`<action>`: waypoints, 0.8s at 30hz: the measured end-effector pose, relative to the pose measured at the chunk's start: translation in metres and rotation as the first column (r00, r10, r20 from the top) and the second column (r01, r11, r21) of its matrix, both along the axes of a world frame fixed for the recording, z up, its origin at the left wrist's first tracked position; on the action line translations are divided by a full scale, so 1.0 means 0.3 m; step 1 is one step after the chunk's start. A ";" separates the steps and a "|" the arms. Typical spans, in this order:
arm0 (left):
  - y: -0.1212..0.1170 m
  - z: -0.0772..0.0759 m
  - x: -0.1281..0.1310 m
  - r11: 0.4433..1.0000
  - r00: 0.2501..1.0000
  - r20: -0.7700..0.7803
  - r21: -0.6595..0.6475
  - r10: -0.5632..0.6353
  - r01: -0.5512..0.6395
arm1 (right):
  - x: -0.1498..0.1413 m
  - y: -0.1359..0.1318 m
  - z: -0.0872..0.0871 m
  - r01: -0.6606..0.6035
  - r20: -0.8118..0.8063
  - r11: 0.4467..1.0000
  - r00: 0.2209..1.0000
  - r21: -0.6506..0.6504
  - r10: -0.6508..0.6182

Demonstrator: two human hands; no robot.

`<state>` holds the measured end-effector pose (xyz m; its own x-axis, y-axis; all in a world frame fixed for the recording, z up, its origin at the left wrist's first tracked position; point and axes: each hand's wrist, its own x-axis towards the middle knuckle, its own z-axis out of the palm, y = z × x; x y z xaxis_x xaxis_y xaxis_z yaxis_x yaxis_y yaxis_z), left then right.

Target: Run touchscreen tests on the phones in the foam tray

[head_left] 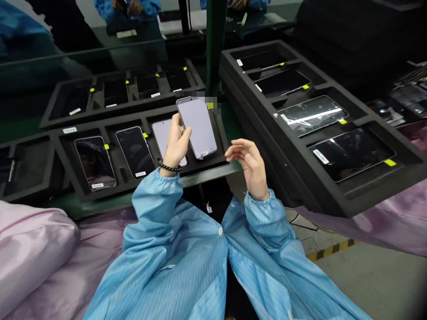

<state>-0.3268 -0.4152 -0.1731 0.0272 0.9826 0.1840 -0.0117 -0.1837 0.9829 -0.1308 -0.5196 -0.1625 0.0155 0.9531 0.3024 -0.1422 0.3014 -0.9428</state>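
Note:
My left hand (pixel 176 141), with a dark beaded bracelet at the wrist, grips a smartphone (pixel 198 126) by its left edge. That phone's screen is lit pale, and it is tilted above the right end of a black foam tray (pixel 130 116). Partly hidden behind the hand, a second lit phone (pixel 161 133) lies in its slot. Two dark-screened phones, a left one (pixel 95 162) and a middle one (pixel 135 151), rest in the same tray with white labels and yellow tabs. My right hand (pixel 248 164) is apart from the held phone, fingers loosely curved and holding nothing.
At the right, a stack of black foam trays (pixel 290 178) carries several phones. Behind the near tray stands another phone tray (pixel 133 100). A green post (pixel 216 44) rises at the back. Co-workers' pink sleeves (pixel 33 240) flank me, and other people in blue work across the bench.

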 end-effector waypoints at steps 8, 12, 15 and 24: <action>0.134 -0.140 0.064 0.997 0.973 -0.231 -0.074 -0.028 0.011 | 0.067 -0.007 -0.081 0.035 0.040 0.996 0.999 -0.087 -0.032; 0.057 -0.085 0.034 0.998 0.966 -0.249 0.017 0.063 -0.061 | 0.046 0.027 -0.097 -0.012 0.072 0.998 0.997 -0.058 0.017; -0.066 -0.043 -0.022 0.920 0.902 -0.279 0.309 0.330 -0.241 | 0.028 0.049 -0.112 0.033 0.156 0.999 0.987 0.012 -0.035; -0.425 -0.369 -0.225 0.827 0.559 -0.612 0.450 0.560 -0.336 | -0.005 0.112 -0.313 0.034 0.736 0.920 0.589 0.391 -0.334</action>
<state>-0.3944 -0.5426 -0.2837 -0.1757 0.8196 0.5454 0.8004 -0.2037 0.5638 -0.1322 -0.4859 -0.2565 -0.2031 0.8094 0.5510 0.6876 0.5185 -0.5082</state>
